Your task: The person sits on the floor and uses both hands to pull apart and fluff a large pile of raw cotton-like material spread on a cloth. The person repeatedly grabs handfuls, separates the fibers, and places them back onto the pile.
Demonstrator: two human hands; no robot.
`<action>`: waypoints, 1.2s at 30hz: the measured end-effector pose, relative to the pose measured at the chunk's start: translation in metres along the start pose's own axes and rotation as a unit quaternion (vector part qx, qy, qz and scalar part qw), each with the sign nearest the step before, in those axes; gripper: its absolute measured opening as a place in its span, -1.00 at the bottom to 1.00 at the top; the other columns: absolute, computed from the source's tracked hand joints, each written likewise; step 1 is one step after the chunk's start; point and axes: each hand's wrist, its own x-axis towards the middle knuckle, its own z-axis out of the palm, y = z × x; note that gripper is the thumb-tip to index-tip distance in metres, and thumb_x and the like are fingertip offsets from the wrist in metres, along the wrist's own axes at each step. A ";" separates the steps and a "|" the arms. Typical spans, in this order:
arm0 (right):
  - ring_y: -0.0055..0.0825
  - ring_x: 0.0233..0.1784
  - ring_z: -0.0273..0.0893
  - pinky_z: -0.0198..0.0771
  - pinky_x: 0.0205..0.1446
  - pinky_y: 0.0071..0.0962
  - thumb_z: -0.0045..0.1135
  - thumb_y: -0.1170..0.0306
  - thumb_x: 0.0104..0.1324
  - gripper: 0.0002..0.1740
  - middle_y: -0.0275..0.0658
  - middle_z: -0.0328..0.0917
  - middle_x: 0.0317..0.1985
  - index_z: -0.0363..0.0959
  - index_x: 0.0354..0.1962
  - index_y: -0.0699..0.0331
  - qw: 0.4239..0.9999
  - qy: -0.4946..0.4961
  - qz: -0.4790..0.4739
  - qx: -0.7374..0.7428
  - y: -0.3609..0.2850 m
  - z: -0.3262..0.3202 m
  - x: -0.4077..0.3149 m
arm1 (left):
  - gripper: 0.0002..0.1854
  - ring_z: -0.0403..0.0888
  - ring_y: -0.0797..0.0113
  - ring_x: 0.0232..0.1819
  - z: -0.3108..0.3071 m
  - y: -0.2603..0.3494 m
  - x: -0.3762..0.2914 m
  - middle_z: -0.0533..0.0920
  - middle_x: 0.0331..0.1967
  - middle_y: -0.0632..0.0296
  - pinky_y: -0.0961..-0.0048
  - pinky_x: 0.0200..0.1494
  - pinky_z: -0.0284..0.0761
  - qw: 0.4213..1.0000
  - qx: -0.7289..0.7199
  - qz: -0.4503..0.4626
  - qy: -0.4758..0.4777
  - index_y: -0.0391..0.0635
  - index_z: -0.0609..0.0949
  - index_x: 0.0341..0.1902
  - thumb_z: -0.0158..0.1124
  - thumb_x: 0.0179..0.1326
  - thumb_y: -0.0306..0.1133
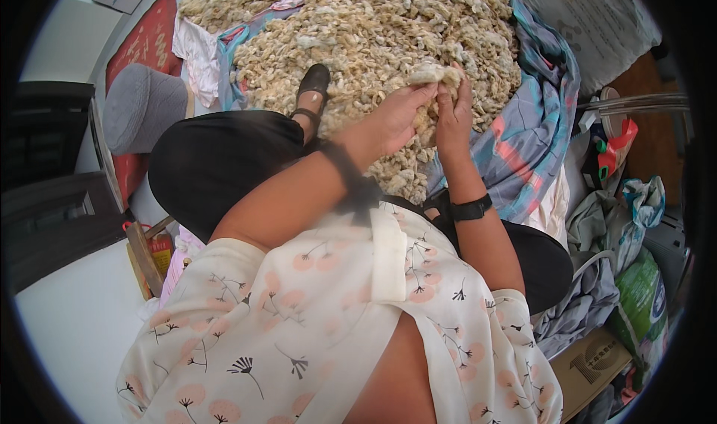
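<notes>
A large heap of tan and off-white fibrous tufts [369, 32], cocoon-like in shape, lies before me. Above it, a pale fluffy clump [431, 74] is pinched between my two hands. My left hand [400, 116] grips it with thumb and fingers. From the other side, my right hand [456, 113] holds it, thumb near the left fingertips and fingers raised behind. A darker tan tuft [425, 127] shows between the palms; which hand bears it I cannot tell. Beneath the heap spreads a blue-grey plaid cloth [521, 149], bunched up along its right side.
My left foot in a black shoe [316, 79] rests at the heap's edge. On the left are a grey padded stool [143, 107] and a red printed panel [131, 49]. A white sack [594, 26], bundled clothes [582, 289] and a cardboard box [591, 368] line the right.
</notes>
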 end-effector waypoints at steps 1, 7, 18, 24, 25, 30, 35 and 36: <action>-0.10 0.15 0.30 0.13 0.27 -0.31 -0.01 0.20 0.32 -0.51 0.00 0.34 0.08 0.31 0.11 0.32 0.999 -0.009 0.024 0.023 0.002 0.000 0.000 | -0.68 0.51 0.42 -0.09 0.004 0.002 0.000 0.54 -0.08 0.26 0.42 -0.05 0.47 0.999 0.021 -0.008 0.023 -0.11 0.47 0.05 0.00 0.38 -0.19; -0.22 0.31 0.19 0.04 0.35 -0.40 -0.14 0.14 0.42 -0.45 -0.01 0.30 0.18 0.24 0.19 0.37 0.996 -0.016 -0.090 -0.004 -0.049 0.025 -0.018 | -0.66 0.55 0.34 -0.13 -0.017 0.010 0.010 0.52 -0.06 0.16 0.33 -0.14 0.54 0.997 -0.043 -0.039 -0.045 -0.08 0.46 0.03 -0.13 0.42 -0.12; -0.63 -0.31 0.37 0.32 -0.22 -0.62 -0.15 0.21 0.44 -0.52 -0.35 0.48 -0.31 0.29 0.15 0.39 0.996 0.025 0.033 0.082 -0.033 0.025 -0.007 | -0.52 0.48 0.45 -0.18 0.019 0.013 0.019 0.51 -0.16 0.27 0.44 -0.13 0.47 0.997 0.036 0.051 0.056 -0.12 0.41 0.16 -0.12 0.42 0.01; -0.54 -0.04 0.39 0.27 0.06 -0.56 -0.27 0.23 0.47 -0.47 -0.16 0.47 -0.03 0.20 0.26 0.39 0.986 0.022 0.096 0.131 -0.043 0.004 0.026 | -0.59 0.52 0.47 -0.23 0.040 0.007 0.002 0.53 -0.15 0.28 0.47 -0.22 0.47 0.991 0.117 -0.011 0.068 -0.10 0.46 0.11 -0.07 0.40 -0.08; -0.52 0.00 0.38 0.25 0.08 -0.54 -0.26 0.21 0.47 -0.46 -0.14 0.45 0.00 0.20 0.25 0.40 0.989 -0.002 0.102 0.104 -0.047 0.003 0.021 | -0.59 0.51 0.47 -0.20 0.037 0.006 0.005 0.53 -0.13 0.28 0.46 -0.19 0.47 0.993 0.085 0.012 0.078 -0.10 0.46 0.11 -0.08 0.40 -0.08; -0.50 -0.08 0.42 0.30 0.03 -0.50 -0.23 0.18 0.47 -0.46 -0.15 0.50 -0.06 0.21 0.24 0.38 0.998 0.004 -0.056 -0.039 -0.044 0.025 -0.003 | -0.62 0.47 0.44 -0.06 0.008 0.012 0.028 0.52 -0.08 0.23 0.44 -0.03 0.42 0.993 -0.085 0.063 0.060 -0.11 0.47 0.08 -0.12 0.41 -0.11; -0.59 -0.21 0.41 0.34 -0.11 -0.54 -0.26 0.27 0.48 -0.53 -0.29 0.53 -0.19 0.25 0.23 0.35 0.995 -0.047 0.087 0.029 -0.037 0.005 0.041 | -0.63 0.50 0.45 -0.28 0.046 0.018 0.001 0.53 -0.25 0.27 0.44 -0.27 0.46 0.990 0.008 0.076 0.116 -0.15 0.50 -0.12 -0.07 0.39 -0.07; -0.59 -0.24 0.41 0.34 -0.14 -0.54 -0.28 0.29 0.48 -0.54 -0.29 0.53 -0.23 0.25 0.22 0.34 0.992 -0.060 0.110 -0.006 -0.021 -0.001 0.047 | -0.61 0.48 0.47 -0.29 0.046 0.015 0.004 0.53 -0.25 0.27 0.49 -0.30 0.43 0.992 0.012 0.081 0.095 -0.14 0.53 -0.16 -0.07 0.39 -0.03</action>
